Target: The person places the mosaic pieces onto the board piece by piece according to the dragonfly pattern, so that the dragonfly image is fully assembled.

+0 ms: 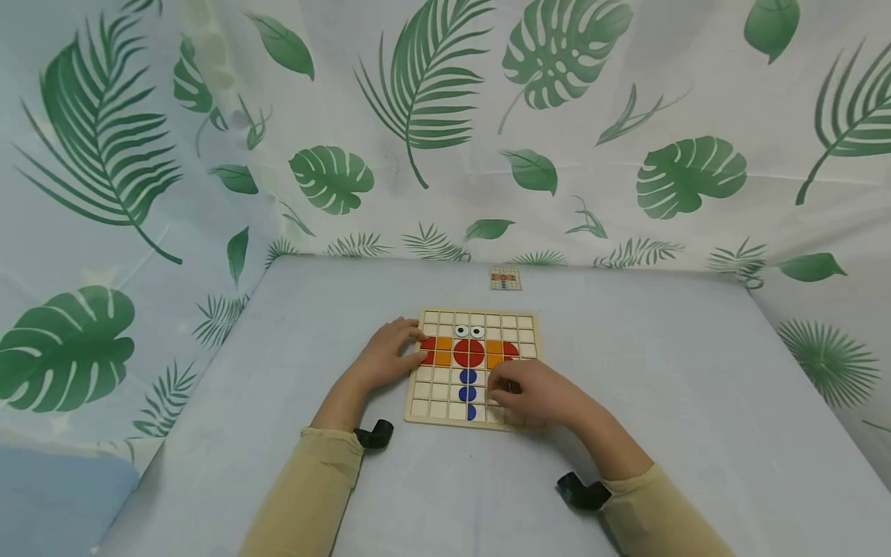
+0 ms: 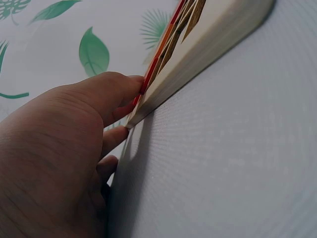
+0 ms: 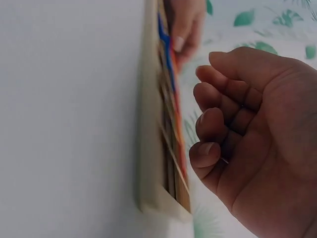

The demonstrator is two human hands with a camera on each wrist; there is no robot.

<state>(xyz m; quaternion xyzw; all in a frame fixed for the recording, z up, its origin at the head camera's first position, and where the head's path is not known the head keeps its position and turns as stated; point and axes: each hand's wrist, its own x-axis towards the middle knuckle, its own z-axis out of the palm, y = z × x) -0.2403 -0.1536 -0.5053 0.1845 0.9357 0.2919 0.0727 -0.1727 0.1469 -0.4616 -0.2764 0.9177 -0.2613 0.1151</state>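
Note:
A square wooden grid board [image 1: 428, 391] lies flat, bearing colored tiles. A red circle [image 1: 469, 353] fills its middle, below two eye tiles [image 1: 469, 331]. Orange tiles [image 1: 443, 351] flank the circle, with red tiles farther out. Blue round shapes [image 1: 468, 376] run down below it. My left hand [image 1: 381, 352] rests at the board's left edge; in the left wrist view its fingers touch a red tile [image 2: 152, 69] and the rim. Over the board's lower right hovers my right hand [image 1: 543, 391], fingers loosely curled; the right wrist view shows nothing in it. This hand hides several squares.
Behind the board lies a small card [image 1: 505, 278] printed with a similar pattern. A pale cloth [image 1: 661, 371] covers the table. Leaf-printed curtains [image 1: 459, 201] rise at the back and sides. Dark wrist devices [image 1: 583, 492] sit at both sleeves.

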